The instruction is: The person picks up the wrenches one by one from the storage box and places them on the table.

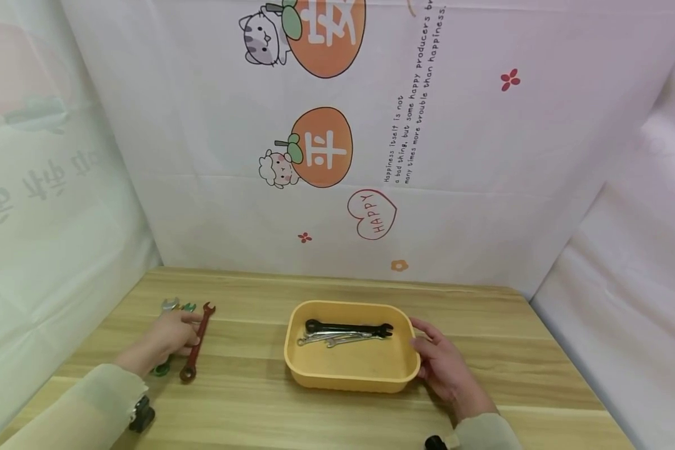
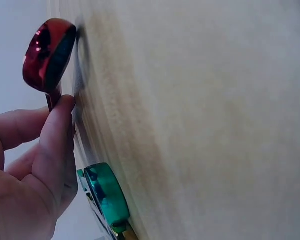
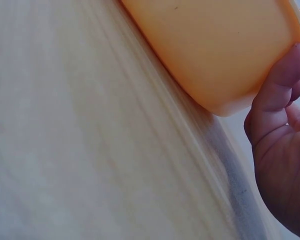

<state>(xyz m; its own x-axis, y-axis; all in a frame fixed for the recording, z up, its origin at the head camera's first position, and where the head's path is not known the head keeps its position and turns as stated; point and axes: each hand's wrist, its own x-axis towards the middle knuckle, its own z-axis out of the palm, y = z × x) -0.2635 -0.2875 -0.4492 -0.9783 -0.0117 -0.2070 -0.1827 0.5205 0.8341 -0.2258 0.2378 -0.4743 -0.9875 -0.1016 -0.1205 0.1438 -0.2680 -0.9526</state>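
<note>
My left hand (image 1: 171, 334) is at the left of the table, its thumb and fingers pinching the shank of a red combination wrench (image 1: 203, 331). The wrench's ring end (image 2: 49, 55) shows close up in the left wrist view. Beneath and beside this hand are a green wrench (image 2: 107, 192) and a silver open-end wrench (image 1: 170, 304), partly covered by the fingers. My right hand (image 1: 444, 362) holds the right side of a yellow plastic box (image 1: 351, 384), thumb by the rim and fingers round the far corner. Inside lie a black wrench (image 1: 349, 327) and silver wrenches (image 1: 349, 340).
The box stands on a wood-grain table (image 1: 247, 400). White printed cloth (image 1: 461, 206) hangs behind the table, and more white cloth closes both sides. A black wrist device (image 1: 142, 414) sits at the left sleeve.
</note>
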